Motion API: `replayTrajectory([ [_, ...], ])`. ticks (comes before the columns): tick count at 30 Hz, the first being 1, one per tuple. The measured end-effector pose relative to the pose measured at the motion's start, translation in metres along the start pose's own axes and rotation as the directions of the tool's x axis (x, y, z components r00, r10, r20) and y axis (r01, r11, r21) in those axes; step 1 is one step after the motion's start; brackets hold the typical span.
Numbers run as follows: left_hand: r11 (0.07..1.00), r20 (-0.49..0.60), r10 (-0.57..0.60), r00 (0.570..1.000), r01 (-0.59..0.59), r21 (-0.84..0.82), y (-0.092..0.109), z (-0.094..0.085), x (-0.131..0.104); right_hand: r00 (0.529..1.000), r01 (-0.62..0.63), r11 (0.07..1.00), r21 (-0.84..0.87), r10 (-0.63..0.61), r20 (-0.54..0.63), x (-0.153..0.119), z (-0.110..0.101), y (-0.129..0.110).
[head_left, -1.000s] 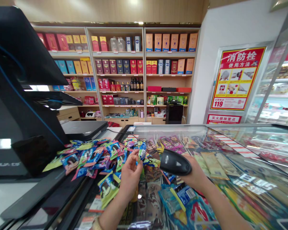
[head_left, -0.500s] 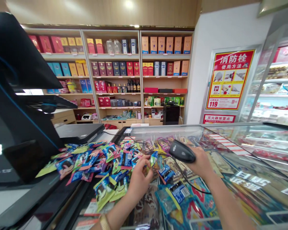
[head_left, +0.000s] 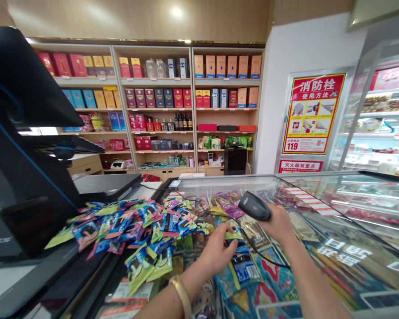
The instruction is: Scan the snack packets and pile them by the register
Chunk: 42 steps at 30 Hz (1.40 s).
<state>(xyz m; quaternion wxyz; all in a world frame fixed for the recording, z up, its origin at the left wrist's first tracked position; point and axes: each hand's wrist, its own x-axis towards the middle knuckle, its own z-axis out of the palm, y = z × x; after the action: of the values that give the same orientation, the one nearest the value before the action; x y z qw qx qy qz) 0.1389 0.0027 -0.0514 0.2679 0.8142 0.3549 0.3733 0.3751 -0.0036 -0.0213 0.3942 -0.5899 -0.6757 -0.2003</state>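
Note:
My right hand point(head_left: 278, 223) is wrapped round a black handheld barcode scanner point(head_left: 254, 206), whose head points up and left over the glass. My left hand point(head_left: 219, 250), with a gold bangle point(head_left: 182, 296) on its wrist, has its fingers round a small green-and-blue snack packet point(head_left: 234, 232) low over the glass; the fingers partly hide it. Just below lies another blue packet point(head_left: 246, 269) with a barcode showing. Left of that hand spreads a heap of similar blue, pink and green packets point(head_left: 149, 217). The scanner's cable point(head_left: 266, 260) curves down between my arms.
A glass-topped freezer point(head_left: 319, 248) with packaged goods under the glass stretches forward and right. At the left stand a black checkout screen point(head_left: 26, 79) and a flat dark device point(head_left: 109, 184). Behind are shelves point(head_left: 159, 82) of boxed bottles and a red wall sign point(head_left: 314, 113).
My left hand has moved right and down with the packet, from beside the heap to the packets below the scanner. The scanner has stayed nearly in place in my right hand.

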Motion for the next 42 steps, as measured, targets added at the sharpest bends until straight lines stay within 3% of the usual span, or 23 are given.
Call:
replayTrajectory([
  [3,0.952,0.002,0.059,0.998,-0.057,0.300,-0.004,-0.022,0.004,1.000,0.003,1.000,-0.003,-0.003,0.011,-0.001,0.002,-0.002],
  [5,0.846,0.015,0.014,1.000,-0.020,0.533,-0.011,-0.038,0.006,1.000,0.004,1.000,-0.006,-0.003,0.018,-0.001,0.003,-0.003],
  [7,0.745,0.041,-0.051,0.998,0.011,0.667,-0.018,-0.051,0.007,1.000,0.009,1.000,-0.007,-0.009,0.029,-0.001,0.004,-0.006],
  [11,0.677,0.101,-0.097,0.990,-0.008,0.736,-0.025,-0.064,0.005,0.998,0.029,1.000,0.004,-0.030,0.053,-0.001,0.006,-0.010],
  [17,0.729,0.055,-0.100,0.993,0.035,0.684,-0.025,-0.083,-0.006,0.993,0.069,0.997,0.025,-0.071,0.090,-0.001,0.005,-0.014],
  [20,0.901,-0.081,-0.043,0.996,0.073,0.428,-0.022,-0.093,-0.011,0.991,0.089,0.995,0.038,-0.092,0.100,-0.002,0.005,-0.016],
  [22,0.990,-0.250,-0.081,0.965,0.106,0.090,-0.018,-0.097,-0.012,0.989,0.105,0.993,0.047,-0.109,0.095,-0.002,0.005,-0.017],
  [23,0.987,-0.314,-0.147,0.938,0.117,-0.112,-0.015,-0.099,-0.013,0.989,0.116,0.992,0.053,-0.121,0.091,-0.003,0.006,-0.018],
  [25,0.852,-0.346,-0.338,0.875,0.128,-0.507,-0.008,-0.102,-0.016,0.986,0.140,0.988,0.067,-0.145,0.077,-0.004,0.007,-0.020],
  [28,0.480,-0.148,-0.541,0.828,0.159,-0.863,0.001,-0.108,-0.021,0.980,0.179,0.979,0.095,-0.186,0.066,-0.005,0.007,-0.027],
  [31,0.226,0.048,-0.585,0.810,0.219,-0.949,0.004,-0.114,-0.026,0.967,0.233,0.963,0.138,-0.244,0.069,-0.006,0.005,-0.039],
  [34,0.141,0.115,-0.619,0.777,0.254,-0.957,0.000,-0.113,-0.028,0.955,0.279,0.946,0.165,-0.291,0.054,-0.006,0.001,-0.051],
  [36,0.192,0.068,-0.640,0.765,0.245,-0.950,-0.005,-0.108,-0.028,0.949,0.297,0.939,0.173,-0.310,0.051,-0.006,-0.001,-0.058],
  [38,0.321,-0.047,-0.649,0.759,0.218,-0.922,-0.009,-0.103,-0.029,0.941,0.318,0.930,0.186,-0.333,0.058,-0.006,-0.003,-0.062],
  [40,0.523,-0.214,-0.597,0.773,0.172,-0.835,-0.013,-0.099,-0.030,0.933,0.338,0.920,0.199,-0.355,0.059,-0.006,-0.004,-0.065],
  [42,0.745,-0.380,-0.466,0.799,0.122,-0.656,-0.016,-0.099,-0.031,0.927,0.351,0.912,0.214,-0.371,0.062,-0.006,-0.005,-0.068],
])
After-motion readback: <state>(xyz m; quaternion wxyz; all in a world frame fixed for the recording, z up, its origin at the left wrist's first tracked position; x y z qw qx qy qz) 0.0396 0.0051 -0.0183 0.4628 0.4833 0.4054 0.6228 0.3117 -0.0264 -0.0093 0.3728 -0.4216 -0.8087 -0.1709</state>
